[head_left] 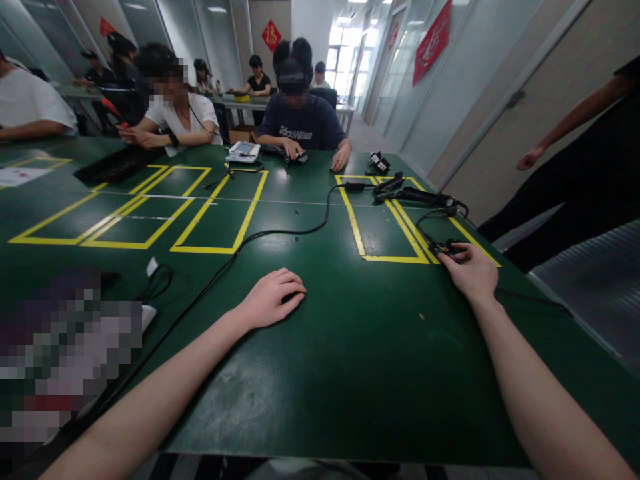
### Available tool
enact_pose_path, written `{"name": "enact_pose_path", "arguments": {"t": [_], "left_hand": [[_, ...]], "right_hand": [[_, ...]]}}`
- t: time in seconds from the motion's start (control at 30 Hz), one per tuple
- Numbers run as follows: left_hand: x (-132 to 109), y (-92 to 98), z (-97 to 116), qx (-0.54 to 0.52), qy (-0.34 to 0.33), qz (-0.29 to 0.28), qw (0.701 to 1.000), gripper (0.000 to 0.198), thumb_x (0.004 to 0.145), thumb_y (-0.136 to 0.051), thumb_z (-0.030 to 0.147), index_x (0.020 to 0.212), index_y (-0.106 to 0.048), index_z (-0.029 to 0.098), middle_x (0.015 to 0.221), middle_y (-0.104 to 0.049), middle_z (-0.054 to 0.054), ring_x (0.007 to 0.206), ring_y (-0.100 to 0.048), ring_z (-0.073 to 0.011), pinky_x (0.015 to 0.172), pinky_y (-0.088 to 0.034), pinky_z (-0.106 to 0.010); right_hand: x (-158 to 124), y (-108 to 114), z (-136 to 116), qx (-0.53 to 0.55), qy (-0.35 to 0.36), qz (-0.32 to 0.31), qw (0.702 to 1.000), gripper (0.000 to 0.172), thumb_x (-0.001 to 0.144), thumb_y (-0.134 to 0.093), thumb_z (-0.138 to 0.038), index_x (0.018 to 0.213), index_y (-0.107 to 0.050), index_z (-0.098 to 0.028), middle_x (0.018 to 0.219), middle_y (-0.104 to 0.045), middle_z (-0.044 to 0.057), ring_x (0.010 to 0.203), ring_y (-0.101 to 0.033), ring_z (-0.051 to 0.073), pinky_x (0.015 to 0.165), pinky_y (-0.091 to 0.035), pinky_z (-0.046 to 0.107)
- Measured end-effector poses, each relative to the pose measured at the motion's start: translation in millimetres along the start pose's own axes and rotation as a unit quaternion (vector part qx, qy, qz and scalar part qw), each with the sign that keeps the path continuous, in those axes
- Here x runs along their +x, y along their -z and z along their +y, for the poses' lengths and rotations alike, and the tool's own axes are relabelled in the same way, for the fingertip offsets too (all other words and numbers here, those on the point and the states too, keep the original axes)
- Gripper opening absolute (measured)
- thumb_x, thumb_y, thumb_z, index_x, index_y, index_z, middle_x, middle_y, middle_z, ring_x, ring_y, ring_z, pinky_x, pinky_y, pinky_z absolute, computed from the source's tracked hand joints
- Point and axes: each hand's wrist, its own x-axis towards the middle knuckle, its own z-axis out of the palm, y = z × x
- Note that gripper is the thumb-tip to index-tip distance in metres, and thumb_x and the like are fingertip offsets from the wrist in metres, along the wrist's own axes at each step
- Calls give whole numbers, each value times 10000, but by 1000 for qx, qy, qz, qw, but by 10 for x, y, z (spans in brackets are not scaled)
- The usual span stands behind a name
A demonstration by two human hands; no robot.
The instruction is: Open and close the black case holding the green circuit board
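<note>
My left hand (pixel 275 299) rests on the green table (pixel 340 373), palm down, its fingers loosely curved with a gap between thumb and forefinger. Nothing shows in it. Farther right, my right hand (pixel 474 272) has thumb and fingers pinched round a small black piece (pixel 444 249) with a spot of orange; the hand hides part of it. A thin black wire (pixel 420 223) loops just behind that piece. Beyond it lies a long black tool-like object (pixel 413 195), its kind unclear. A black cable (pixel 280 232) runs across the table to a small black box (pixel 356 187).
Yellow tape rectangles (pixel 203 249) mark the table. A white device (pixel 243 152) and a black tray-like item (pixel 117 165) lie toward the far side. A person in a dark shirt (pixel 300 127) sits opposite; another stands at right (pixel 590 140). Blurred items fill the near left.
</note>
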Motion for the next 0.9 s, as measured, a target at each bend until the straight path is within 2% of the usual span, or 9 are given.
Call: {"name": "enact_pose_path", "arguments": {"t": [0.13,0.23,0.5,0.73,0.9], "left_hand": [[-4,-8,-6,1,-1,1,1000,249,1028,-525,270,1017,-762,193,1040,-743,-78,958,-672,-205,886,-569,-367],[-7,-18,-16,3,-2,0,1000,244,1026,-520,236,1017,-758,189,1051,-746,-78,966,-672,-206,875,-567,-363],[-9,-16,-22,3,0,-5,1000,255,1030,-516,254,1017,-765,196,1044,-740,-76,962,-668,-203,889,-567,-371],[-9,-20,-23,1,0,-1,1000,232,1027,-531,245,1008,-758,199,1041,-744,-70,967,-671,-205,872,-565,-362],[-9,-12,-18,0,1,0,1000,228,1026,-532,245,1008,-753,196,1048,-746,-69,966,-673,-205,868,-562,-359]], "right_hand": [[-6,0,-24,50,-28,2,998,325,676,-748,-412,917,-602,-250,817,-693,47,807,-664,299,734,-508,408],[5,-18,-4,75,-32,17,997,377,637,-776,-413,840,-490,-273,790,-648,29,777,-646,284,720,-513,402],[19,-34,16,52,-45,26,997,483,624,-785,-412,785,-343,-298,732,-564,-14,718,-595,268,722,-491,413],[1,15,-37,60,-32,39,997,551,604,-800,-392,760,-280,-299,685,-528,-39,653,-547,232,643,-451,367],[-62,83,-167,64,-24,36,997,446,639,-753,-313,777,-330,-291,660,-496,-49,654,-548,222,665,-454,356]]}}
